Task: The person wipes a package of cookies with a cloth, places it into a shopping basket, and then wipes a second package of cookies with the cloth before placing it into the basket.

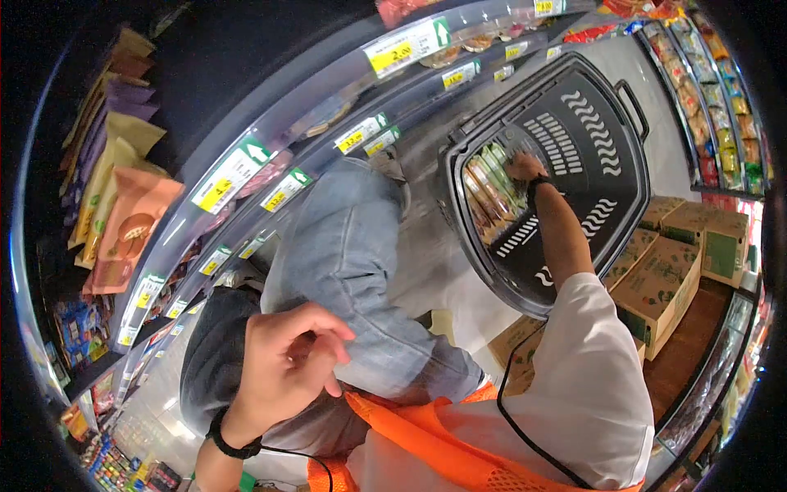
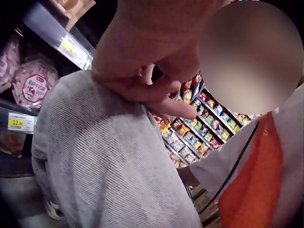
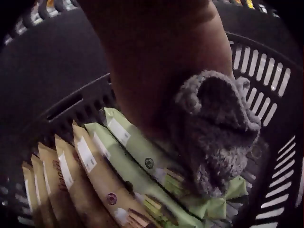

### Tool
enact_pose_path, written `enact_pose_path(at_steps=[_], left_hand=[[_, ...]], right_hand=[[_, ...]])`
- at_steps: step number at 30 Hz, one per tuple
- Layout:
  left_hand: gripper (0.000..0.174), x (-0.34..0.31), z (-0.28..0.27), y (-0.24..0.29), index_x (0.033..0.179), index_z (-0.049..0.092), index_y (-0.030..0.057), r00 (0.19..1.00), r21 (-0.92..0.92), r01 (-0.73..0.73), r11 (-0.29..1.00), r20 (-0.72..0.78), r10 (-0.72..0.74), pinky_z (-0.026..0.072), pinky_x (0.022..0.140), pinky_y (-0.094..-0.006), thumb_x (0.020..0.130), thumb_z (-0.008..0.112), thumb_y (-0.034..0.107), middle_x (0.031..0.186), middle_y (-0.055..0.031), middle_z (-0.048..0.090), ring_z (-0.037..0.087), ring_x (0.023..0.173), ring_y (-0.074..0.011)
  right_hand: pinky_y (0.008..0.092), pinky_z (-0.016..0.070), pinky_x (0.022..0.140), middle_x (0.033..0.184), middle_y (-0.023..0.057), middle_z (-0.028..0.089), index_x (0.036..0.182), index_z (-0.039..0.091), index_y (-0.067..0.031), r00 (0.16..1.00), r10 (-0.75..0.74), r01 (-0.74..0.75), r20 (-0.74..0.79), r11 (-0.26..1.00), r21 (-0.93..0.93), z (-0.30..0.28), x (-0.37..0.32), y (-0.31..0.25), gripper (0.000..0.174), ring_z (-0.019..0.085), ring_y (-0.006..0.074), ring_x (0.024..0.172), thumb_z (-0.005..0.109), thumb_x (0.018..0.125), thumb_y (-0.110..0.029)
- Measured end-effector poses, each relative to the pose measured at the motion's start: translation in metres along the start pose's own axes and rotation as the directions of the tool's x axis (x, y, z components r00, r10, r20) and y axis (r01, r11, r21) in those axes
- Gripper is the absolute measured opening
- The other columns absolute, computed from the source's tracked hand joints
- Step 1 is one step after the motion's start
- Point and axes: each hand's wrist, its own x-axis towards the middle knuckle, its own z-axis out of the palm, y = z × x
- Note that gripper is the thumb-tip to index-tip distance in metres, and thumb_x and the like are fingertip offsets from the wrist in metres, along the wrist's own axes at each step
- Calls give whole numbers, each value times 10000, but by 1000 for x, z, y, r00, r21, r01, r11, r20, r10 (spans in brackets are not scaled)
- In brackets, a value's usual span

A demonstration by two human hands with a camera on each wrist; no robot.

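A black plastic shopping basket [image 1: 602,107] stands on the floor, with slotted walls. My right hand [image 1: 525,168] reaches down inside it. In the right wrist view, this hand [image 3: 166,61] holds a crumpled grey cloth [image 3: 221,137] over the end of the row of packets; its fingertips are hidden. Light green snack packets [image 3: 140,166] stand beside the cloth, with tan-brown packets [image 3: 102,185] lined up to their left. My left hand [image 1: 287,365] has loosely curled fingers and holds nothing. The left wrist view shows it against the denim-covered knee [image 2: 109,156].
Shelves with yellow price tags [image 1: 393,56] curve along the left, with hanging packets [image 1: 131,230] above. Cardboard boxes [image 1: 660,283] are stacked on a brown surface right of the basket. Racks of bagged snacks [image 1: 705,98] stand behind it.
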Motion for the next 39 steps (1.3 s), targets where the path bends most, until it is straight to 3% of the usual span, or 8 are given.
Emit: enact_pose_path(at_steps=[5, 12, 22, 25, 26, 27, 32, 39], left_hand=[[162, -4, -6, -6, 902, 637, -72, 998, 12, -61, 998, 24, 61, 498, 411, -247, 847, 486, -94, 717, -116, 669, 663, 509, -151], [217, -8, -30, -5, 1072, 629, -18, 952, -42, -80, 996, 294, 89, 514, 519, -263, 908, 486, -12, 831, -68, 699, 683, 622, -134], [433, -21, -53, -10, 1242, 607, 72, 592, 108, -741, 662, -360, 721, 513, 602, -233, 819, 566, -13, 1282, -58, 575, 610, 1058, -124], [544, -24, -62, -22, 1324, 574, 91, 522, 469, -599, 650, -386, 760, 499, 939, -387, 786, 612, 18, 1396, -139, 487, 517, 1257, -288], [569, -22, -61, -30, 1342, 564, 92, 476, 595, -512, 620, -404, 781, 472, 1018, -423, 779, 623, 29, 1422, -163, 461, 480, 1310, -328], [644, -16, -63, -41, 1396, 524, 85, 452, 648, -495, 579, -378, 808, 325, 1147, -500, 770, 675, 87, 1493, -238, 360, 322, 1421, -419], [707, -31, -67, -58, 1430, 489, 63, 616, 694, -335, 637, -351, 705, 319, 1137, -548, 764, 716, 133, 1544, -279, 280, 228, 1458, -476], [824, -31, -80, -56, 1514, 396, 139, 634, 779, -149, 609, -397, 663, 257, 1160, -581, 754, 713, 117, 1586, -254, 243, 189, 1488, -451]], right_hand=[[487, 552, 871, 1136, 196, 707, 1147, 685, -37, 896, -246, 236, -370, 969, -75, 41, 6, 39, 466, 677, 386, 1058, 636, 866, -406], [495, 555, 833, 999, 272, 700, 981, 697, 27, 890, -175, 141, -422, 984, -109, -141, -142, -35, 464, 681, 433, 957, 705, 834, -412], [488, 555, 669, 783, 195, 700, 1050, 716, -119, 179, -661, 477, -729, 706, -523, -290, -343, -284, 263, 689, 402, 743, 634, 868, -290], [524, 511, 835, 996, 211, 705, 1132, 679, -140, 68, -694, 455, -716, 660, -597, -319, -295, -354, 275, 655, 427, 963, 618, 889, -254], [522, 478, 951, 1169, 229, 664, 1272, 614, -160, 336, -671, 438, -661, 733, -521, -337, -295, -383, 387, 603, 444, 1103, 595, 900, -265], [516, 482, 960, 1200, 231, 653, 1302, 595, -150, 192, -736, 433, -649, 658, -617, -349, -269, -400, 418, 603, 446, 1111, 589, 900, -266], [461, 462, 1023, 1285, 191, 636, 1314, 579, -39, -140, -859, 44, -492, 491, -870, -392, -166, -466, 525, 576, 382, 1213, 626, 906, -367], [447, 448, 1037, 1301, 179, 632, 1321, 583, -55, 65, -827, 228, -559, 557, -798, -396, -155, -471, 566, 568, 362, 1228, 626, 899, -430]])
